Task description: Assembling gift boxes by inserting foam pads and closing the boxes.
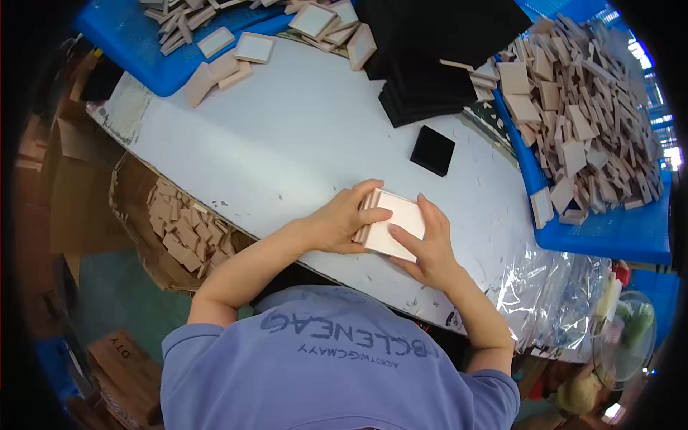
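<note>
A short stack of small square pale-wood pieces is held just over the near edge of the table, its top face whitish. My left hand grips the left side, with the thumb lying across the top. On the right side, my right hand is closed around the stack, its thumb also resting on the top face. How many pieces are in the stack I cannot tell. Beyond my right hand a black square piece lies on the white table.
Piled black squares stand at the back. Blue crates heaped with wooden pieces stand at right and far left. Loose pieces lie at the back. Clear plastic bags cover the right corner. A cardboard box of wooden pieces sits left, below the table.
</note>
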`<state>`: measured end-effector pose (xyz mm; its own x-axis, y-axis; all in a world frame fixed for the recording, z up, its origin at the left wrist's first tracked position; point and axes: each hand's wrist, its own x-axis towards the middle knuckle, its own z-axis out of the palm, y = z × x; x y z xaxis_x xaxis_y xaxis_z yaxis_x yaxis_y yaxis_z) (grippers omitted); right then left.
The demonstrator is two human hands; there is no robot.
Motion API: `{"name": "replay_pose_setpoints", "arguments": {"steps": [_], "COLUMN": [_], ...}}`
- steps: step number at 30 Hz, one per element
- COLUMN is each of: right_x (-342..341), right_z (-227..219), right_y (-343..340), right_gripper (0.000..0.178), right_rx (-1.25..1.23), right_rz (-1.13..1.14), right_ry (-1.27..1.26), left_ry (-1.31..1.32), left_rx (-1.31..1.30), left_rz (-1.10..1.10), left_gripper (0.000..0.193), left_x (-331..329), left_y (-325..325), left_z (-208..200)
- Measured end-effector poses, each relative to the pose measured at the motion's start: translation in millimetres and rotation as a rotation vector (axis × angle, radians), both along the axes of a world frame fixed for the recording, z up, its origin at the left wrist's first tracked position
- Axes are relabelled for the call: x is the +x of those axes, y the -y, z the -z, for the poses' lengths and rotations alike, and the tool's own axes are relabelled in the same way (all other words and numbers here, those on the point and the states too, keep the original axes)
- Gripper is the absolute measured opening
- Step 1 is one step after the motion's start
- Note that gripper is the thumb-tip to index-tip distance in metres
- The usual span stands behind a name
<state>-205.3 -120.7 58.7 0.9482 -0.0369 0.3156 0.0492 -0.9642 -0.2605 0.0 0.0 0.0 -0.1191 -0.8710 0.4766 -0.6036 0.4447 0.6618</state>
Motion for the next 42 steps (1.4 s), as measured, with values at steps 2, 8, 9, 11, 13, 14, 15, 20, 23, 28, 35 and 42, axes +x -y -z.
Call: {"name": "replay_pose_setpoints", "arguments": {"steps": [2,8,9,11,13,14,15,20,23,28,35,42], "right_x": [-1.0,-5.5,-5.1,-2.2,-2.0,-0.7,0.4,10.9,17.3,21.2,26.5,37.0], "right_z": [9.9,36.0,37.0,38.1,35.5,37.3,38.7,38.8,40.8,46.0,43.0,36.6], "right_y": [-0.5,-19.1,-19.9,-19.6,-18.7,-17.2,-17.5,-15.2,-14.1,-21.4,-27.7,-23.8], "right_gripper": [0.090,0.096,0.097,0.092,0.083,0.083,0.080,0.077,0.076,0.069,0.070,0.064], "right_rx": [0.028,0.268,0.280,0.324,0.360,0.365,0.391,0.362,0.313,0.242,0.162,0.120], "right_rz": [0.044,0.129,0.168,0.185,0.351,0.347,0.380,0.385,0.373,0.371,0.353,0.419], "right_ry": [0.035,0.260,0.247,0.274,0.135,0.144,0.151,0.162,0.185,0.155,0.121,-0.036], "left_ry": [-0.058,-0.209,-0.338,-0.317,-0.694,-0.669,-0.642,-0.968,-1.377,-0.710,-0.254,0.250], "left_rx": [-0.044,-0.131,-0.175,-0.188,-0.256,-0.197,-0.135,-0.695,-0.595,-0.418,-0.265,-0.036], "left_rz": [-0.001,-0.197,-0.273,-0.411,-0.749,-0.936,-1.122,-1.540,-1.822,-1.484,-1.082,-1.082], "left_gripper": [0.090,0.091,0.093,0.097,0.098,0.097,0.096,0.091,0.085,0.085,0.069,0.071], "left_x": [-2.1,0.4,0.9,8.1,15.4,26.0,37.1,114.1,132.1,138.6,247.9,365.8], "left_y": [0.8,-23.6,-32.0,-63.5,-94.5,-112.3,-130.5,-185.9,-202.8,-153.6,-84.7,-10.9], "left_z": [7.0,4.7,5.3,17.1,26.4,24.3,16.7,8.2,6.8,-2.5,-40.1,-73.5]}}
